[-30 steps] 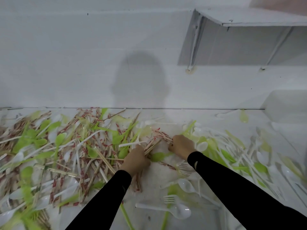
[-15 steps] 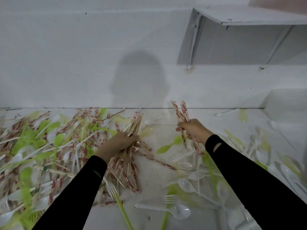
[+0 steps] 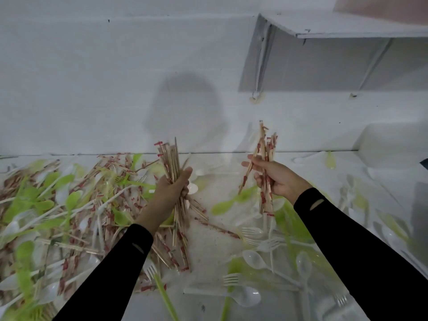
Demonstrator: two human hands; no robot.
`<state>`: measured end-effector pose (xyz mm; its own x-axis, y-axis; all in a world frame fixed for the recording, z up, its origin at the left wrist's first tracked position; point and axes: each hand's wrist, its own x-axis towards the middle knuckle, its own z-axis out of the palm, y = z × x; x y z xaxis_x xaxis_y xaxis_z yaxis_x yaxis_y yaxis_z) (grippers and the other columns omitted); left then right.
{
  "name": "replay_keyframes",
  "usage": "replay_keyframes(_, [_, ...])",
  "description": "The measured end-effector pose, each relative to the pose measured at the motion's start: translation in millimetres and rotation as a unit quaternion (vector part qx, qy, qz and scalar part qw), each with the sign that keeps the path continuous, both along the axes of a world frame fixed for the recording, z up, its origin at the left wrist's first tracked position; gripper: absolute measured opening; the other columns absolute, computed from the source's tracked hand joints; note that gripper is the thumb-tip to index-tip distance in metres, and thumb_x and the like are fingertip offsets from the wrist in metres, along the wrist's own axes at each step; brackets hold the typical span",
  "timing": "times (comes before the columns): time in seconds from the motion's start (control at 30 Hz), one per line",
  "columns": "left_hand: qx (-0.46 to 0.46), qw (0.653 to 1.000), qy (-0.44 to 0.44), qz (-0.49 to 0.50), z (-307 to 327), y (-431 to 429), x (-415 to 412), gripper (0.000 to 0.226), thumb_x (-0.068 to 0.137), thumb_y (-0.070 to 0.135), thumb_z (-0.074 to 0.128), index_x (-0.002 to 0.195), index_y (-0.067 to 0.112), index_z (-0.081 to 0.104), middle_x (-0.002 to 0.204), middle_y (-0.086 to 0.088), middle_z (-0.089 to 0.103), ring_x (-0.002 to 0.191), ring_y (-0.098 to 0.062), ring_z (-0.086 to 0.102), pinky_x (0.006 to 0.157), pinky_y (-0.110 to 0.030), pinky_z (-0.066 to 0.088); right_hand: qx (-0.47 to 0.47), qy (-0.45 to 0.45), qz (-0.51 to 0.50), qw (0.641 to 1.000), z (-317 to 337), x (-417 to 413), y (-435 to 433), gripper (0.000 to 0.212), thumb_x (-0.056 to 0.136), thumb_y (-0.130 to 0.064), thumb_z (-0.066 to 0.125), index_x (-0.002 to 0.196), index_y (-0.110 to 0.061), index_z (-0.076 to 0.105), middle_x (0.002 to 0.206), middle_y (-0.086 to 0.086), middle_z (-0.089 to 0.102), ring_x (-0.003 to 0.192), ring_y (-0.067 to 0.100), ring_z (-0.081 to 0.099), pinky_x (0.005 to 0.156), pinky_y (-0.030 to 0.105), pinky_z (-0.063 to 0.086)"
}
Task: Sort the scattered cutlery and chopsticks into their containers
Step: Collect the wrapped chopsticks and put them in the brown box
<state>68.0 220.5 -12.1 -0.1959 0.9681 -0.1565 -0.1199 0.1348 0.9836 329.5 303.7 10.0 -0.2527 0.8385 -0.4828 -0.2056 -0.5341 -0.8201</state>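
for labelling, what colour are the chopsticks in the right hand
Tan chopsticks with red markings; shows best in the head view.

Both black-sleeved arms reach over the white counter (image 3: 208, 251), each hand lifted clear of it. The left hand (image 3: 172, 188) grips a thick bundle of chopsticks (image 3: 170, 158), and the right hand (image 3: 278, 179) grips a thinner bunch (image 3: 266, 144). More chopsticks, green spoons (image 3: 71, 200) and white forks (image 3: 252, 232) lie scattered beneath.

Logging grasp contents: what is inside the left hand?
A thick, roughly upright bundle of red-printed wooden chopsticks, gripped by the left hand. The hand covers the bundle's middle, so anything else caught inside cannot be seen.
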Motion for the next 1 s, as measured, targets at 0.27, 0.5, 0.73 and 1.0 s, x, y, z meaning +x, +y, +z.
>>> replay_keyframes(0.27, [0.095, 0.955, 0.271, -0.075, -19, 3, 10, 0.015, 0.092, 0.029, 0.068, 0.090, 0.014, 0.069, 0.071, 0.003, 0.068, 0.060, -0.009, 0.061, 0.056, -0.022, 0.047, 0.083, -0.049, 0.007, 0.995, 10, -6, -10, 0.026, 0.103, -0.026, 0.049, 0.122, -0.013, 0.062, 0.087, 0.001, 0.074, 0.054, 0.010, 0.052, 0.045, 0.020, 0.042])
replay_keyframes(0.5, [0.021, 0.721, 0.582, -0.376, -66, 18, -9, 0.054, 0.094, 0.028, 0.064, 0.144, 0.018, 0.047, 0.149, 0.004, 0.042, 0.133, -0.018, 0.044, 0.106, -0.026, 0.033, 0.058, -0.166, 0.110, 0.978, -13, -38, -48, 0.019, 0.104, -0.025, 0.043, 0.114, -0.010, 0.047, 0.071, 0.004, 0.047, 0.049, 0.016, 0.049, 0.050, 0.030, 0.054])
replay_keyframes(0.73, [0.091, 0.647, 0.665, -0.363, -75, 16, -13, 0.044, 0.098, 0.026, 0.054, 0.142, 0.029, 0.049, 0.128, 0.005, 0.049, 0.113, -0.018, 0.054, 0.084, -0.036, 0.048, 0.048, -0.182, 0.142, 0.972, -36, -39, -58, 0.013, 0.101, -0.028, 0.046, 0.098, -0.017, 0.041, 0.067, 0.000, 0.037, 0.044, 0.009, 0.032, 0.041, 0.021, 0.030])
replay_keyframes(1.0, [0.264, 0.610, 0.682, -0.305, -82, 13, -25, 0.026, 0.077, 0.017, 0.043, 0.096, 0.021, 0.061, 0.100, 0.005, 0.056, 0.083, -0.014, 0.054, 0.046, -0.026, 0.045, 0.036, -0.180, 0.106, 0.977, -43, -18, -58, 0.012, 0.099, -0.025, 0.052, 0.096, -0.017, 0.045, 0.064, -0.001, 0.040, 0.042, 0.010, 0.034, 0.040, 0.021, 0.032])
